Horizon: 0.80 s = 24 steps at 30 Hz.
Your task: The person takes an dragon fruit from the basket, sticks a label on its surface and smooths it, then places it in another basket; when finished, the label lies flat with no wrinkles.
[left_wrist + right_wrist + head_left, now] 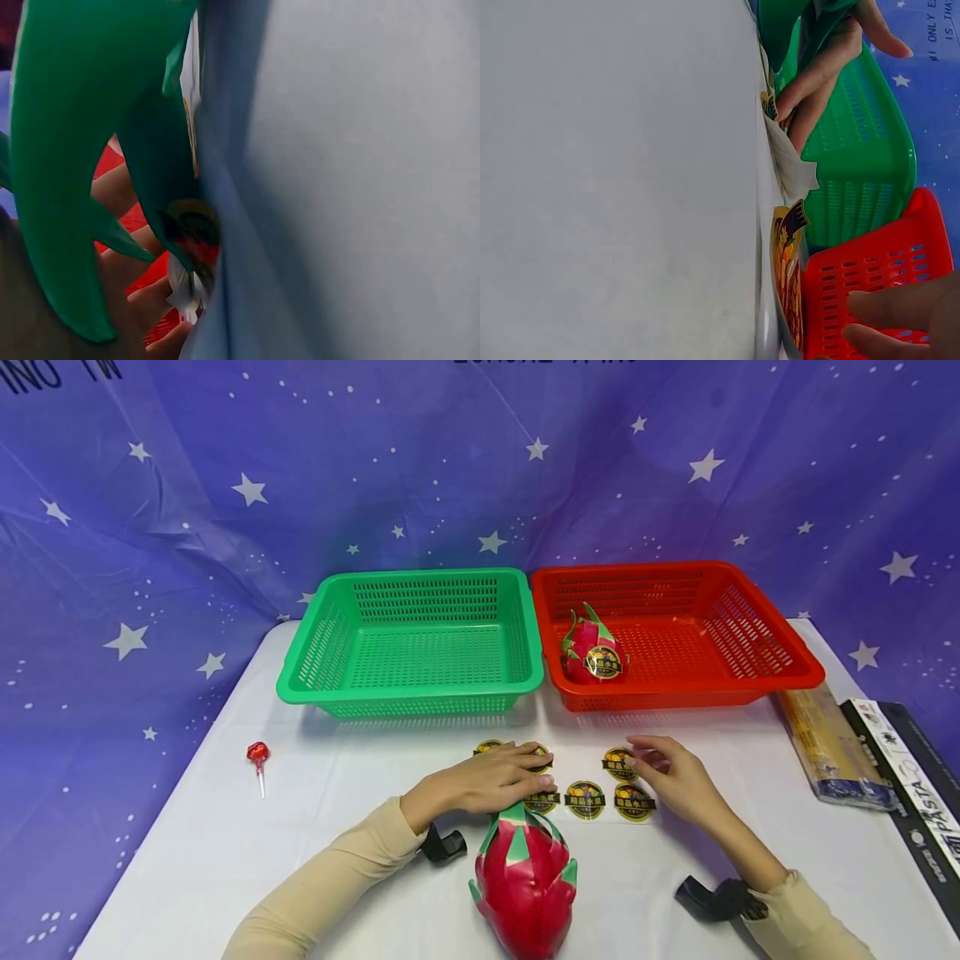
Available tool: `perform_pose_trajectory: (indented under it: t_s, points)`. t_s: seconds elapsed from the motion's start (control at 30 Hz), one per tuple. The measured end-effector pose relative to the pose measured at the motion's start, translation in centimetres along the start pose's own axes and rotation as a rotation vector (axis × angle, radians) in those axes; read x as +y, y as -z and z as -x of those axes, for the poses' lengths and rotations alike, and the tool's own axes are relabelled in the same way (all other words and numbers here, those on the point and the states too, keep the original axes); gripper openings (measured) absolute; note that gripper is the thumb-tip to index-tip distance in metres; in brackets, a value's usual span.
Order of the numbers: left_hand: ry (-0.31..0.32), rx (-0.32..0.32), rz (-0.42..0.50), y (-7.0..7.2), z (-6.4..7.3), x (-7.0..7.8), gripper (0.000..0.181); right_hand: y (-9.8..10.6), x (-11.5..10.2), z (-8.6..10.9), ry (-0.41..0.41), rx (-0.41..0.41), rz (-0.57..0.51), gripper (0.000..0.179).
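Note:
My left hand lies with extended fingers on a sheet of round black-and-gold fruit stickers, covering part of it. At the sheet's right side is my right hand, its fingertips beside the upper right sticker. In the right wrist view its fingers are apart, near a sticker whose edge stands up. A red dragon fruit with green leaf tips lies just in front of my left hand. Its green leaves cover much of the left wrist view.
A green basket stands behind the sheet. Beside it, a red basket holds another dragon fruit bearing a sticker. A red lollipop lies at left. A wrapped brown package and a pasta box lie at right.

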<state>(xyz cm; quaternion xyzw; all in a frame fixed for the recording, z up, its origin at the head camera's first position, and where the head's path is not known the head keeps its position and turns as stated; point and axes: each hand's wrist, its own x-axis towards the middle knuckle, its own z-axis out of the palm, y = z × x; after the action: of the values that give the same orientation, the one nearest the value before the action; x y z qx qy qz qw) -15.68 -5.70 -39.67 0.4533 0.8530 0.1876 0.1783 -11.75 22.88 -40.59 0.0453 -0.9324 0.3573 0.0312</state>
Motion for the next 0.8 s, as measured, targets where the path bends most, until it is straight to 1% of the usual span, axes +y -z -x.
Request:
perform_pose_trajectory:
  t_s: [0.13, 0.33, 0.53, 0.8]
  points:
    - [0.015, -0.023, -0.010, -0.01, 0.02, -0.04, 0.050, -0.17, -0.01, -0.35, 0.027, -0.017, 0.005, 0.038]
    - [0.026, -0.020, -0.006, -0.20, -0.02, -0.12, 0.051, -0.39, -0.21, -0.76, 0.074, -0.033, 0.025, 0.047]
    - [0.044, -0.024, 0.009, -0.15, -0.03, 0.02, 0.051, -0.70, -0.26, -0.92, 0.049, -0.067, 0.056, 0.059]
    - [0.048, -0.023, 0.018, -0.13, -0.01, 0.11, 0.051, -1.00, -0.19, -0.99, 0.045, -0.052, 0.068, 0.059]
